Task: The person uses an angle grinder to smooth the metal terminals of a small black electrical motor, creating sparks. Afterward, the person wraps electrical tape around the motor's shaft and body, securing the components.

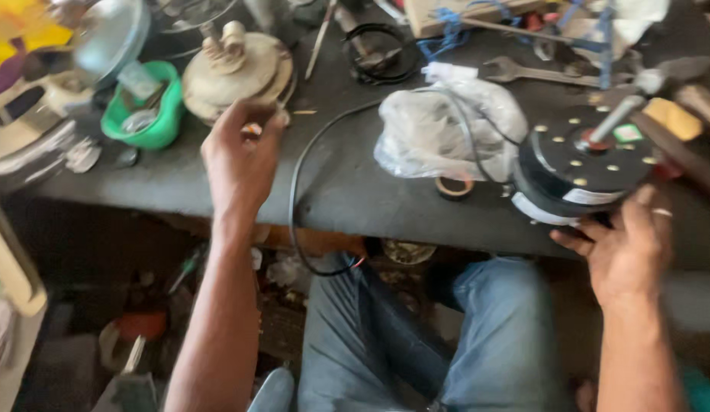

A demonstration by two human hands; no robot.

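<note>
The right hand (626, 248) grasps the black fan motor (580, 172) from below, at the front edge of the dark grey workbench (355, 194); the fingers curl under the motor's body, and its steel shaft (610, 122) points up and away. The motor sits at this edge, partly over it.

The left hand (240, 152) is over the bench, near a cream-coloured old motor housing (236, 69). It pinches something small and orange at the fingertips, but the blur does not let me tell what it is.

A black cable (297, 191) runs from the fan motor across the bench and hangs in a loop over the front edge. A crumpled plastic bag (439, 130) lies just beside the motor, with a small tape roll (454, 187) in front of it. A green bowl (152, 107) and a wrench (538, 72) lie further back. Between the two hands there is bare bench surface.
</note>
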